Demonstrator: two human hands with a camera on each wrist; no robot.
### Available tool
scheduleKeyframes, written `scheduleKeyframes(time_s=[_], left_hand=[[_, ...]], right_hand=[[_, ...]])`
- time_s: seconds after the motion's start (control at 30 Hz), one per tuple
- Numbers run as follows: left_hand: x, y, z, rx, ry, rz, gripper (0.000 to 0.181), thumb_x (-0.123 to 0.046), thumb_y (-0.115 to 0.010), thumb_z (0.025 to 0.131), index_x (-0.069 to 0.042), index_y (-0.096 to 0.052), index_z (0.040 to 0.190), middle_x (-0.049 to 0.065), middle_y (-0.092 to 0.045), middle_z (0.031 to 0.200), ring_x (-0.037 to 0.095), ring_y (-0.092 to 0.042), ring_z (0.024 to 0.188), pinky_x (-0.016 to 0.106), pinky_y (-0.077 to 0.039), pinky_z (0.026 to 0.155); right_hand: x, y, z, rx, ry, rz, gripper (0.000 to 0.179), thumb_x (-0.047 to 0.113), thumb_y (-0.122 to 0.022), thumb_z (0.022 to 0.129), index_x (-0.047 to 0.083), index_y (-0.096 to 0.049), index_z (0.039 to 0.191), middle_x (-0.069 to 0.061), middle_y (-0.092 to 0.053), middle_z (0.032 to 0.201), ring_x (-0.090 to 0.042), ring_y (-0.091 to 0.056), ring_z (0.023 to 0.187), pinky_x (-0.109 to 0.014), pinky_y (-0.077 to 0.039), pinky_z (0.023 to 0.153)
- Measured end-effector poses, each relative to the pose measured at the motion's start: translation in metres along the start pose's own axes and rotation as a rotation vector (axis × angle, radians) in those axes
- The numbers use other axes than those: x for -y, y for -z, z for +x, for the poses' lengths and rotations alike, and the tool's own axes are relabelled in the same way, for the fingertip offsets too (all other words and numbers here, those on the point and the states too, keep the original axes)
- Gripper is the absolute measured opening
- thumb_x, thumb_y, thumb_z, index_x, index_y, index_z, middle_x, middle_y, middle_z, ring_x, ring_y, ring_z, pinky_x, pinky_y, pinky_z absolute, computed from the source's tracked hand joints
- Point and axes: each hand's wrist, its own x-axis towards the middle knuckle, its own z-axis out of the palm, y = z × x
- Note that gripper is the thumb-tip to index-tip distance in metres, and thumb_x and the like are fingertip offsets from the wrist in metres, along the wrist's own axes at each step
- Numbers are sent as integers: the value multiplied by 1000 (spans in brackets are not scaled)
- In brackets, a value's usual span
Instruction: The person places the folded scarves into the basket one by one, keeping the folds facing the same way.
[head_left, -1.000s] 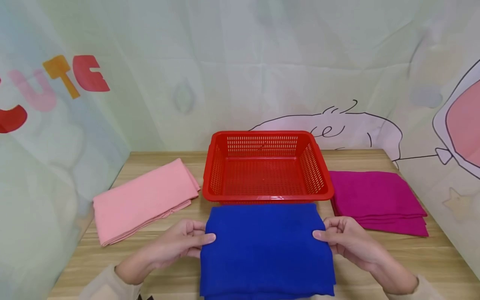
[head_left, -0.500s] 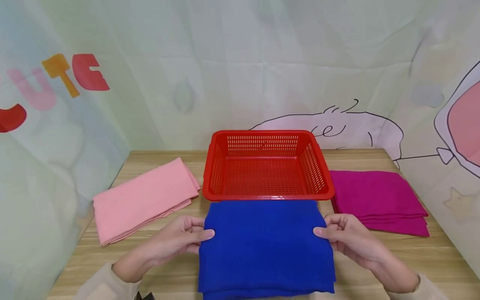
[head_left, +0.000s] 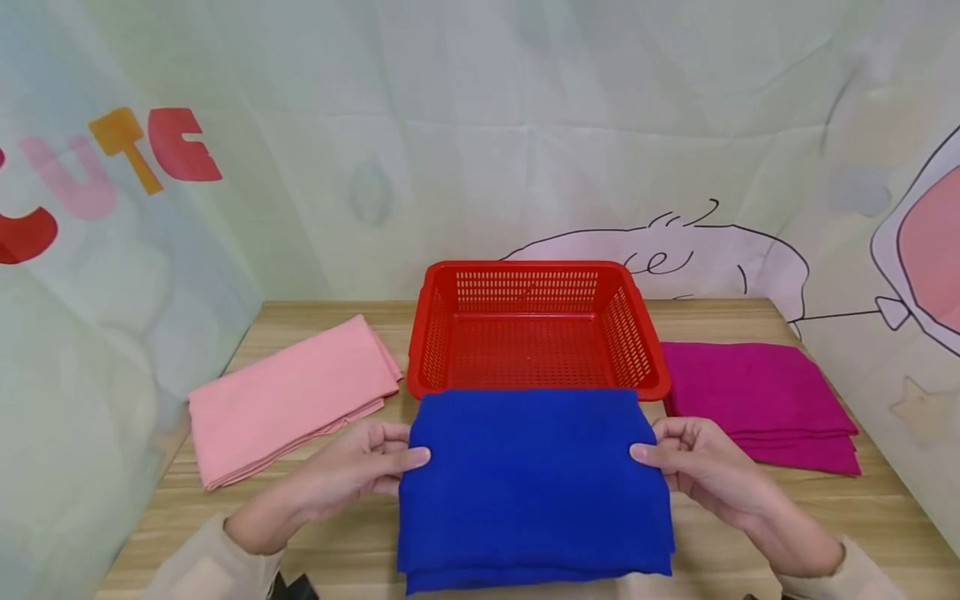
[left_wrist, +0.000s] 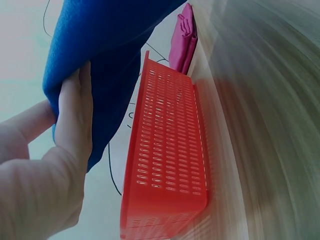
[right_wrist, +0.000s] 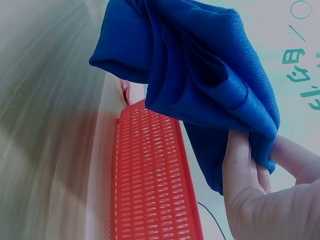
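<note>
You now have the blue cloth [head_left: 532, 483] farther forward, shifted toward the far edge of the bench [head_left: 345, 542]. A second ago its front edge lay just short of the red basket [head_left: 528, 266] in the head view; half a second ago it met the near rim, and now it covers the middle of that rim. Its lower folds, cut off at the bottom of the head view a second ago, now show whole. Your left hand [head_left: 367, 467] and right hand [head_left: 697, 458] have advanced with it toward that same far edge. More of the dark piece [head_left: 300, 588] beside your left sleeve [head_left: 221, 567] shows.
</note>
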Motion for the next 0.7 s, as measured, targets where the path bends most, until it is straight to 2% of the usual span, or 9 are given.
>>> scheduleKeyframes(time_s=[0.23,0.53,0.7], left_hand=[[-6,0,3,-6,1,14,49,-12,-60,101,20,-44,135,20,-68,118,27,-70,103,41,-54,90],[-14,2,8,-18,-26,26,47,-11,-59,101,20,-45,133,17,-70,116,25,-70,102,40,-55,89],[-20,4,10,-26,-36,45,49,-11,-59,102,21,-43,135,15,-70,116,25,-70,102,40,-55,89]], right_hand=[[8,1,1,-33,-9,-34,23,1,-52,102,14,-66,90,1,-69,73,-14,-70,72,-29,-59,73],[17,2,3,-87,-6,-74,21,2,-54,101,16,-65,89,6,-56,65,-8,-57,61,-22,-53,64],[23,2,7,-80,17,-69,22,1,-54,101,15,-66,89,4,-62,67,-10,-63,64,-24,-57,67]])
